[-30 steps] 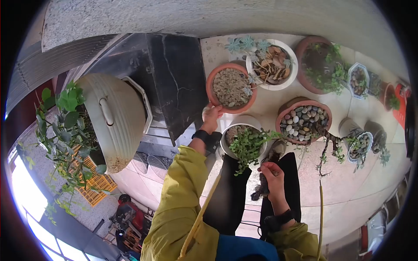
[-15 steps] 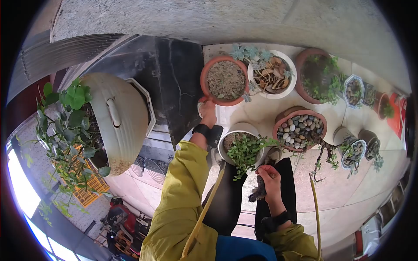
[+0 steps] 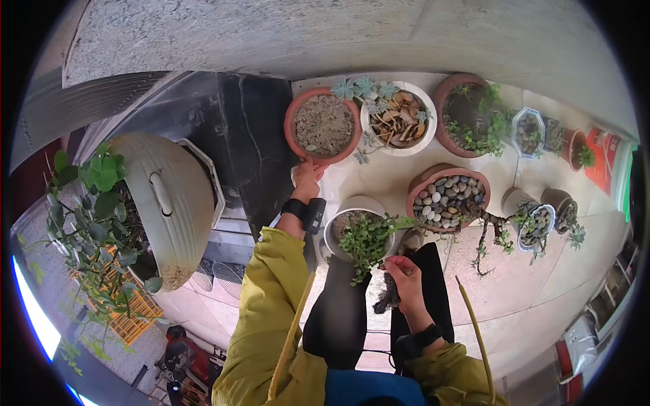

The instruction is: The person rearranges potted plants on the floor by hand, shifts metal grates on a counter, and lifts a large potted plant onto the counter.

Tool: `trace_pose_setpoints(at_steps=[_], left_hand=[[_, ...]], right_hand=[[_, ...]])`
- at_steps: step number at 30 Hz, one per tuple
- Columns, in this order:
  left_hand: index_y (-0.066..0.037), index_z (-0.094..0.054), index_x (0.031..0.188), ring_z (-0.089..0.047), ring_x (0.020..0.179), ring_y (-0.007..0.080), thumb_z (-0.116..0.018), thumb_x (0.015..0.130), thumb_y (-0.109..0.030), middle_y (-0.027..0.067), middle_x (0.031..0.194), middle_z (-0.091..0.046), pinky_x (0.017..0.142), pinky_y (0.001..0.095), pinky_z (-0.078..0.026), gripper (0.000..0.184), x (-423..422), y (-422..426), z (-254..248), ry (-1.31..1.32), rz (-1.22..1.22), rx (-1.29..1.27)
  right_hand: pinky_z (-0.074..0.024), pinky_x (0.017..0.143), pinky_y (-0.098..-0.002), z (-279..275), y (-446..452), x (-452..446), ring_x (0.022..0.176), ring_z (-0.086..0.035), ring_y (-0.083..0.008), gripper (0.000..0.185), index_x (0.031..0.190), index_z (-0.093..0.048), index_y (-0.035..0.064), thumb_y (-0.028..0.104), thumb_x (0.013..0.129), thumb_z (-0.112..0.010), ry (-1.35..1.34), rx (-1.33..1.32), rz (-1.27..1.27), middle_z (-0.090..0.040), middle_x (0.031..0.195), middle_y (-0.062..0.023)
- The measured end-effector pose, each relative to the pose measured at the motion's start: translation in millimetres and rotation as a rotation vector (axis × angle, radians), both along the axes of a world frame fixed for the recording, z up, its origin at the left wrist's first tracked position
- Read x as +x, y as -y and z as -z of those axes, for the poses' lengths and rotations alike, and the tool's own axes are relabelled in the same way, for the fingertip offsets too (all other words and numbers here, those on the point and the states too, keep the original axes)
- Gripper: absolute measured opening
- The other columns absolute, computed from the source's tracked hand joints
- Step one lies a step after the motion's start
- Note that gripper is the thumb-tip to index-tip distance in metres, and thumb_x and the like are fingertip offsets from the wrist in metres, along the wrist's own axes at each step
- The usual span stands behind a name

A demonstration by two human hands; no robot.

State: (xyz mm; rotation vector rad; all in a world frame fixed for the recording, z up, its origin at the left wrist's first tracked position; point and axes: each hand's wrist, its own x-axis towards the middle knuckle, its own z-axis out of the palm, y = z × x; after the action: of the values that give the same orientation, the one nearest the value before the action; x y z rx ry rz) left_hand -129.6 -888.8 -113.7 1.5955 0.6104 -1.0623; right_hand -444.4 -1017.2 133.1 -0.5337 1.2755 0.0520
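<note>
My left hand (image 3: 308, 181) reaches to the near edge of a terracotta pot of dry soil (image 3: 323, 125), its fingers curled by the rim. A small pale thing shows beside those fingers; what it is stays hidden. Low in front of me my right hand (image 3: 404, 281) is closed, fingertips pinched together, on something too small to name. A dark, rough-textured thing (image 3: 388, 296) hangs or lies right beside it; whether the hand holds it is unclear. Just beyond, a white pot (image 3: 333, 233) carries a leafy green plant (image 3: 365, 238) that spills toward my right hand.
A pebble-filled pot (image 3: 448, 199) stands right of the leafy one. Behind are a white pot with dry leaves (image 3: 404, 122) and a brown pot with greenery (image 3: 467, 118). Small pots line the right. A large tilted planter (image 3: 169, 210) and yellow crate (image 3: 128, 321) are left.
The view has shifted, so the pots sit further left in the picture. My left hand stays at the terracotta pot's edge and my right hand stays pinched near the leafy plant.
</note>
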Motion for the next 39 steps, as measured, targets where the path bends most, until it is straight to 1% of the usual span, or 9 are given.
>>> trace_pose_setpoints(at_steps=[5, 8, 14, 26, 27, 30, 32, 34, 39], left_hand=[[-0.008, -0.054, 0.121, -0.059, 0.116, 0.0240, -0.040, 0.104, -0.027, 0.0074, 0.120, -0.062, 0.081, 0.0315, -0.047, 0.029, 18, 12, -25, -0.013, -0.212, -0.024], [-0.006, -0.049, 0.122, -0.064, 0.104, 0.0239, -0.059, 0.093, -0.014, 0.0115, 0.121, -0.061, 0.089, 0.0336, -0.046, 0.032, -15, -12, -7, 0.331, -0.025, -0.222], [0.001, -0.041, 0.134, -0.054, 0.125, 0.0265, -0.050, 0.093, 0.003, 0.0159, 0.134, -0.053, 0.098, 0.0348, -0.044, 0.042, -101, 83, -101, -0.351, 0.152, -0.304], [-0.004, -0.040, 0.135, -0.065, 0.106, 0.0189, -0.054, 0.096, -0.019, 0.0093, 0.128, -0.055, 0.093, 0.0271, -0.041, 0.044, -113, 231, -58, -0.152, 0.003, 0.093], [-0.004, -0.057, 0.103, -0.057, 0.072, 0.0129, -0.056, 0.087, -0.029, 0.0079, 0.079, -0.070, 0.075, 0.0225, -0.042, 0.029, -121, 228, -37, -0.059, -0.084, 0.107], [-0.004, -0.058, 0.101, -0.057, 0.067, 0.0127, -0.057, 0.087, -0.028, 0.0087, 0.083, -0.070, 0.069, 0.0228, -0.043, 0.028, -131, 205, -22, 0.161, 0.213, 0.073], [-0.002, -0.061, 0.102, -0.060, 0.067, 0.0141, -0.058, 0.087, -0.028, 0.0076, 0.081, -0.070, 0.065, 0.0233, -0.042, 0.030, -127, 205, -49, -0.039, 0.013, 0.162], [-0.001, -0.056, 0.118, -0.069, 0.093, 0.0197, -0.057, 0.092, -0.021, 0.0101, 0.101, -0.065, 0.076, 0.0235, -0.048, 0.033, -127, 189, -55, -0.106, 0.184, 0.265], [0.001, -0.058, 0.119, -0.066, 0.089, 0.0192, -0.060, 0.090, -0.020, 0.0106, 0.106, -0.065, 0.076, 0.0276, -0.048, 0.036, -120, 151, -57, -0.067, 0.367, 0.295]], right_hand=[[-0.0476, 0.072, -0.0233, -5, 2, 3, 0.077, -0.062, -0.0094, 0.007, 0.095, -0.066, 0.0016, 0.007, 0.090, -0.065, 0.004, -0.017, 0.004, -0.067, 0.084, -0.0036], [-0.0488, 0.080, -0.0242, -9, 4, -1, 0.084, -0.064, -0.0111, 0.009, 0.096, -0.066, -0.0002, 0.005, 0.089, -0.067, -0.020, 0.049, 0.014, -0.067, 0.089, -0.0041], [-0.0492, 0.083, -0.0246, -10, 1, -10, 0.087, -0.064, -0.0122, 0.012, 0.099, -0.065, -0.0021, 0.004, 0.089, -0.066, 0.024, 0.055, 0.064, -0.067, 0.091, -0.0043], [-0.0497, 0.082, -0.0243, -14, 12, -35, 0.085, -0.064, -0.0111, 0.010, 0.097, -0.065, -0.0011, 0.006, 0.090, -0.066, 0.004, 0.049, 0.136, -0.067, 0.089, -0.0038], [-0.0495, 0.081, -0.0243, -17, 15, -34, 0.085, -0.064, -0.0110, 0.010, 0.097, -0.065, -0.0007, 0.006, 0.090, -0.066, 0.003, 0.056, 0.152, -0.067, 0.089, -0.0040], [-0.0495, 0.081, -0.0242, -18, 14, -38, 0.084, -0.064, -0.0112, 0.010, 0.097, -0.065, -0.0006, 0.006, 0.090, -0.066, -0.002, 0.048, 0.159, -0.067, 0.089, -0.0043], [-0.0498, 0.081, -0.0244, -17, 15, -39, 0.085, -0.064, -0.0118, 0.010, 0.097, -0.065, -0.0011, 0.006, 0.090, -0.066, 0.005, 0.058, 0.163, -0.067, 0.090, -0.0045], [-0.0501, 0.082, -0.0247, -16, 17, -39, 0.085, -0.065, -0.0124, 0.010, 0.097, -0.064, -0.0015, 0.005, 0.090, -0.066, 0.012, 0.058, 0.170, -0.067, 0.090, -0.0048], [-0.0510, 0.084, -0.0262, -12, 15, -45, 0.087, -0.065, -0.0140, 0.013, 0.099, -0.064, -0.0030, 0.005, 0.089, -0.067, 0.023, 0.084, 0.211, -0.067, 0.092, -0.0060]])
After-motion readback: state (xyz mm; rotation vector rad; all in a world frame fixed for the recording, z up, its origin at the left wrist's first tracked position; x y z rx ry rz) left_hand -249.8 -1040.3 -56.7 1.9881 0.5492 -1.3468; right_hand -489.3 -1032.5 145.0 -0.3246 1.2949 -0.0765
